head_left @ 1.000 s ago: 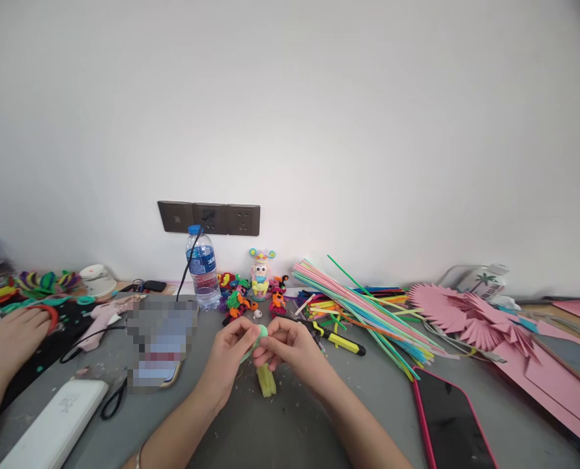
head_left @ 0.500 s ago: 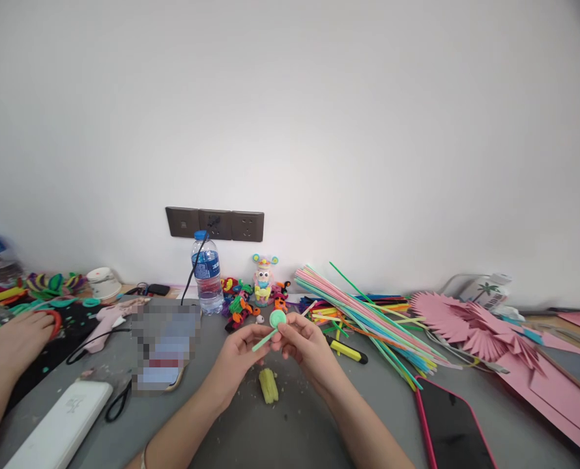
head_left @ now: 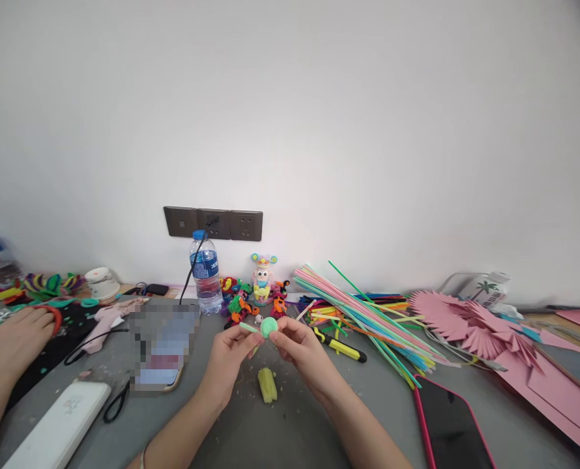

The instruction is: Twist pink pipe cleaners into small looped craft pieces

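Pinching a green coil (head_left: 269,326) at the frame's lower centre, the left hand (head_left: 227,359) and right hand (head_left: 305,355), both clamped on it, were apparently winding; another turn probably called for a taut loose end (head_left: 247,326).

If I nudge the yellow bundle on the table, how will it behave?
The yellow bundle is probably light, since it's small and looks made of fuzzy strips. It likely won't tip, as it seems to lie on its side on the table. Its ridged surface suggests it may grip a little and roll unevenly.
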Demonstrator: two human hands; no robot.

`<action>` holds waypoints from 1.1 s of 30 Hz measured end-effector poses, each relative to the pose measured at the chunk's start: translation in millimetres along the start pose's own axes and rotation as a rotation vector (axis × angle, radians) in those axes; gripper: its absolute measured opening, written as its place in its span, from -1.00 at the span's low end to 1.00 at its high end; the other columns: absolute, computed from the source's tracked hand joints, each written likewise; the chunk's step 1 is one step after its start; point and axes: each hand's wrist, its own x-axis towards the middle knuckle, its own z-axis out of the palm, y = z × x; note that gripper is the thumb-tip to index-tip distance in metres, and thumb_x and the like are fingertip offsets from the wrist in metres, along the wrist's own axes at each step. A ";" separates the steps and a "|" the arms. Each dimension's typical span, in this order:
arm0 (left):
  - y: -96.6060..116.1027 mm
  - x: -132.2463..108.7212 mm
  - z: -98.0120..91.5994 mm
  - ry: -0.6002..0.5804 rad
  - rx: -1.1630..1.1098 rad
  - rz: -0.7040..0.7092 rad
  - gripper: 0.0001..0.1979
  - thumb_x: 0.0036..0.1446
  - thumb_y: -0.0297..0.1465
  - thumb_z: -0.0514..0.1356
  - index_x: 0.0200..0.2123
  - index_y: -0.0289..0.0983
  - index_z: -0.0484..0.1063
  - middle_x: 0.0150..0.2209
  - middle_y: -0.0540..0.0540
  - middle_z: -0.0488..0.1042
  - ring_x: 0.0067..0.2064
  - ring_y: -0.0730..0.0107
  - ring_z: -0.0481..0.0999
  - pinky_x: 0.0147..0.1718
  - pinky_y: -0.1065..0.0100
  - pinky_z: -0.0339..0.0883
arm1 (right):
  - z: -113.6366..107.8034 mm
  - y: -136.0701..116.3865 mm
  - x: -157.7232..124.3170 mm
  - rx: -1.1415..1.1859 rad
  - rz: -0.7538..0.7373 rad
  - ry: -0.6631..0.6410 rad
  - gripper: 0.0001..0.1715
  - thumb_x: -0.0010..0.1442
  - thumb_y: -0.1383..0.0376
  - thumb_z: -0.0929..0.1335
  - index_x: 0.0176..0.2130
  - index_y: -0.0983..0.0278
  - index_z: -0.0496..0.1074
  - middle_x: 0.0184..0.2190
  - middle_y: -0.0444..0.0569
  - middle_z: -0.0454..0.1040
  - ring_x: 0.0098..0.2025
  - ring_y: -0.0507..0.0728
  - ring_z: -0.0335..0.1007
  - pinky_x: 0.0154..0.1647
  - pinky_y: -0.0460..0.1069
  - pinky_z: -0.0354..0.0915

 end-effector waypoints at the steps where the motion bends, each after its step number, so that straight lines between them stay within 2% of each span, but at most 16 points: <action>1: 0.5 0.4 -0.6 -0.002 0.004 -0.002 -0.73 -0.10 -0.20 0.37 -0.55 -0.31 0.53 -0.59 0.02 0.39 -0.52 0.52 0.20 -0.51 0.46 0.09 | -0.2 -0.5 -0.2 -0.016 -0.002 -0.006 -0.57 -0.03 0.02 0.49 -0.47 0.28 0.34 -0.64 -0.28 0.11 -0.58 -0.06 -0.13 -0.56 -0.09 -0.17; 5: 4.1 3.2 -3.8 -0.053 0.034 -0.036 -0.72 -0.12 -0.20 0.38 -0.56 -0.33 0.54 -0.62 0.02 0.35 -0.54 0.52 0.17 -0.53 0.45 0.04 | -4.1 -5.3 -0.8 -0.108 -0.017 -0.055 -0.57 -0.02 0.00 0.48 -0.47 0.29 0.36 -0.60 -0.24 0.17 -0.56 -0.05 -0.08 -0.54 -0.10 -0.11; 8: 6.8 4.8 -6.2 -0.120 0.087 -0.075 -0.72 -0.11 -0.20 0.37 -0.57 -0.33 0.55 -0.65 0.03 0.31 -0.55 0.51 0.17 -0.53 0.45 0.03 | -9.5 -11.3 -1.8 -0.175 -0.036 -0.106 -0.60 0.00 0.03 0.47 -0.48 0.29 0.37 -0.55 -0.20 0.25 -0.50 -0.02 0.05 -0.46 -0.10 0.01; 13: 10.4 3.0 -5.5 -0.181 0.111 -0.125 -0.75 -0.13 -0.22 0.39 -0.56 -0.31 0.56 -0.57 -0.02 0.44 -0.54 0.50 0.22 -0.52 0.45 0.10 | -16.4 -17.4 -3.2 -0.270 -0.024 -0.156 -0.63 0.00 0.03 0.47 -0.47 0.28 0.42 -0.53 -0.16 0.32 -0.46 0.03 0.17 -0.40 -0.08 0.09; 18: 13.8 1.2 -2.3 -0.186 0.101 -0.150 -0.74 -0.15 -0.22 0.40 -0.55 -0.31 0.56 -0.54 -0.06 0.50 -0.53 0.48 0.26 -0.52 0.45 0.17 | -18.3 -14.4 -2.4 -0.303 -0.036 -0.167 -0.66 0.04 0.07 0.45 -0.46 0.29 0.42 -0.52 -0.15 0.35 -0.46 0.03 0.16 -0.42 -0.08 0.06; 25: 14.4 0.9 0.4 -0.147 0.145 -0.106 -0.66 -0.17 -0.15 0.40 -0.56 -0.33 0.50 -0.57 -0.01 0.44 -0.57 0.52 0.23 -0.56 0.46 0.14 | -15.4 -12.3 -2.0 -0.366 -0.050 -0.124 -0.63 0.06 0.05 0.44 -0.49 0.28 0.38 -0.56 -0.18 0.27 -0.50 0.01 0.10 -0.48 -0.09 0.01; 29: 18.2 -1.5 4.1 -0.141 0.167 -0.098 -0.64 -0.12 -0.09 0.35 -0.48 -0.30 0.49 -0.53 0.00 0.45 -0.54 0.50 0.26 -0.56 0.47 0.17 | -14.2 -7.2 0.1 -0.383 -0.057 -0.097 -0.61 0.03 0.05 0.45 -0.53 0.28 0.34 -0.57 -0.18 0.30 -0.51 0.01 0.12 -0.48 -0.08 0.02; 33: 21.2 -1.1 4.0 -0.153 0.165 -0.103 -0.65 -0.12 -0.10 0.35 -0.50 -0.29 0.46 -0.56 -0.01 0.47 -0.53 0.45 0.34 -0.55 0.47 0.18 | -14.0 -5.3 0.1 -0.357 -0.042 -0.116 -0.60 0.02 0.05 0.46 -0.53 0.27 0.32 -0.54 -0.14 0.40 -0.48 0.04 0.23 -0.45 -0.08 0.09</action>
